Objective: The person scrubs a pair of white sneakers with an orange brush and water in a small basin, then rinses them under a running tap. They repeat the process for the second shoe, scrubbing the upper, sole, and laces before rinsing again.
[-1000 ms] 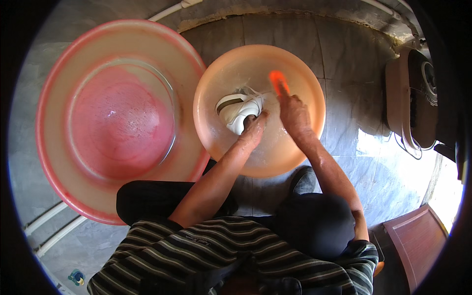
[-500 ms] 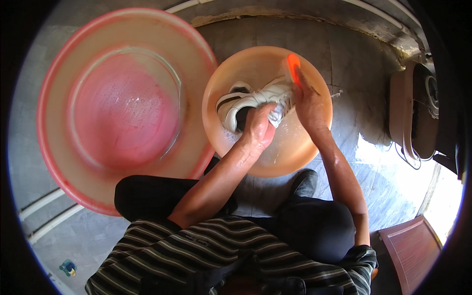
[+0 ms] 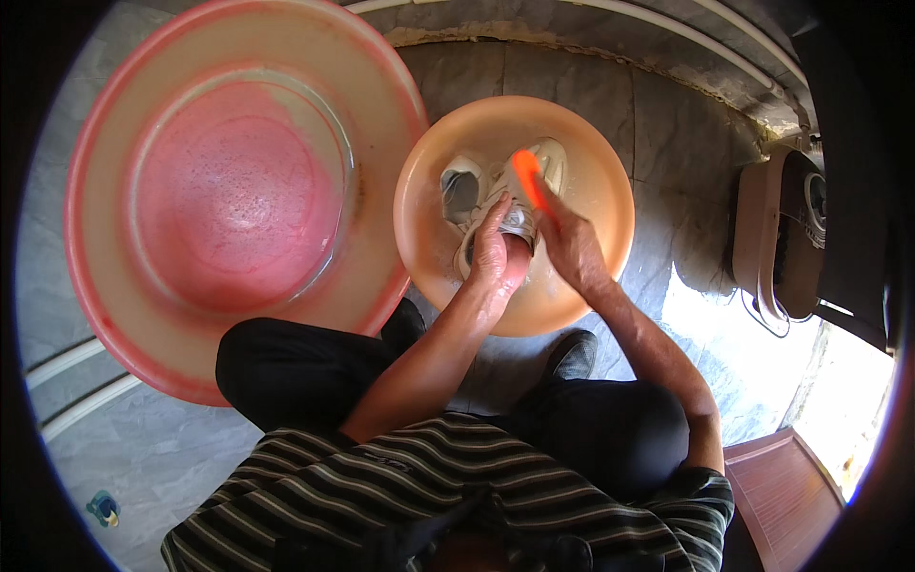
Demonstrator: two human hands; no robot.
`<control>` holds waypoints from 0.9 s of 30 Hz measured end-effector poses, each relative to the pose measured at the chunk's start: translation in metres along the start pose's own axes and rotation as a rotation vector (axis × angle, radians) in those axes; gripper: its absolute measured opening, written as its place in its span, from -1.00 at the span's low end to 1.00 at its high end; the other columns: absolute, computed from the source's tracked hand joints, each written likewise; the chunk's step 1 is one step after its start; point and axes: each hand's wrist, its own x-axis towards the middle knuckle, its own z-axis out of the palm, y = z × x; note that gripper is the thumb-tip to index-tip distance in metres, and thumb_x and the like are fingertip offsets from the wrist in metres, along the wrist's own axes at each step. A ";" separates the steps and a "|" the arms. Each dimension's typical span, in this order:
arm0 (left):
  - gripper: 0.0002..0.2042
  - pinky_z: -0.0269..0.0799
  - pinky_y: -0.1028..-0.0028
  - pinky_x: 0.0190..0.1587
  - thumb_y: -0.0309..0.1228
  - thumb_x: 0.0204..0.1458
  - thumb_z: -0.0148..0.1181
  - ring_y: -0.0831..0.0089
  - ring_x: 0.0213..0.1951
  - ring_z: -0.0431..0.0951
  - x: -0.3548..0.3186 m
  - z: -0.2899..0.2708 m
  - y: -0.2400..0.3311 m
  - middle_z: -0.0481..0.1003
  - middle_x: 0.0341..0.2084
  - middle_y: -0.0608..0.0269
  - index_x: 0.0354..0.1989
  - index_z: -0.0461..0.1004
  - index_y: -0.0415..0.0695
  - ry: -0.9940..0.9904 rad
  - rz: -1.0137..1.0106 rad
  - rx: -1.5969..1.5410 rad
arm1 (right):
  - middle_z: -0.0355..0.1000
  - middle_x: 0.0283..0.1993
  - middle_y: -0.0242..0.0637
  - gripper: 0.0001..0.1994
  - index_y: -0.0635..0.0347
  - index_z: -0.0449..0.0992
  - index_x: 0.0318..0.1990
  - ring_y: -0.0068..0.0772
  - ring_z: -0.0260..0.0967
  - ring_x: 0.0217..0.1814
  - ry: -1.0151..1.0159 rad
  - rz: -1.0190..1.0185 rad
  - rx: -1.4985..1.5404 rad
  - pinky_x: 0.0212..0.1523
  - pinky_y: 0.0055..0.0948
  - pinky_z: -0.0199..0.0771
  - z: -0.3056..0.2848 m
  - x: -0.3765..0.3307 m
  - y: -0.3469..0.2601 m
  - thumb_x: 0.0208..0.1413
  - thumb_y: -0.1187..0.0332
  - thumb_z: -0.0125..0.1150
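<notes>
In the orange basin (image 3: 610,200), a white sneaker (image 3: 551,153) lies tilted, its toe pointing away from me. My left hand (image 3: 496,250) is closed on it near the ankle opening, thumb on top; the other fingers are partly hidden. My right hand (image 3: 572,250) grips an orange-handled brush (image 3: 527,175) over the front of the sneaker. The bristles are hidden, so contact is hard to make out. A second white shoe (image 3: 465,164) rests to the left, its grey-lined opening facing up.
A large pink tub (image 3: 381,86) stands on the tiled floor at the left, beside the basin. Pipes (image 3: 734,36) run along the far wall. At the right are a brownish plastic appliance (image 3: 760,214) and a reddish-brown panel (image 3: 786,496). My knees flank the basin's near side.
The brush and my right hand have moved left over the sneaker. The held sneaker has turned, its toe now pointing farther away. The second shoe's opening shows more fully.
</notes>
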 end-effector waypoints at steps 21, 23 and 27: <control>-0.54 0.34 0.07 0.31 -0.15 0.45 -0.20 0.13 0.22 0.45 0.028 -0.032 0.003 0.46 0.21 0.03 0.30 0.32 -0.25 -0.061 -0.065 -0.006 | 0.48 -0.35 0.02 -0.32 -0.17 0.11 0.50 0.10 0.54 -0.45 0.046 -0.066 -0.706 -0.47 0.00 0.56 0.011 0.049 0.037 0.22 0.42 0.10; -0.50 0.30 0.13 0.35 -0.07 0.42 -0.11 0.11 0.21 0.46 0.030 -0.031 0.005 0.45 0.21 0.02 0.29 0.34 -0.22 -0.099 -0.075 -0.012 | 0.48 -0.42 0.01 -0.36 -0.12 0.17 0.47 0.07 0.54 -0.44 0.106 -0.080 -0.554 -0.45 0.00 0.55 0.011 0.051 0.042 0.21 0.44 0.10; -0.34 0.24 0.12 0.37 0.17 0.35 -0.16 0.14 0.28 0.38 0.014 -0.008 0.027 0.40 0.27 0.05 0.30 0.34 -0.19 0.074 -0.198 -0.018 | 0.47 -0.45 0.02 -0.25 -0.16 0.10 0.53 0.03 0.52 -0.48 -0.113 -0.204 -0.381 -0.47 -0.08 0.57 0.028 -0.037 0.010 0.16 0.49 0.08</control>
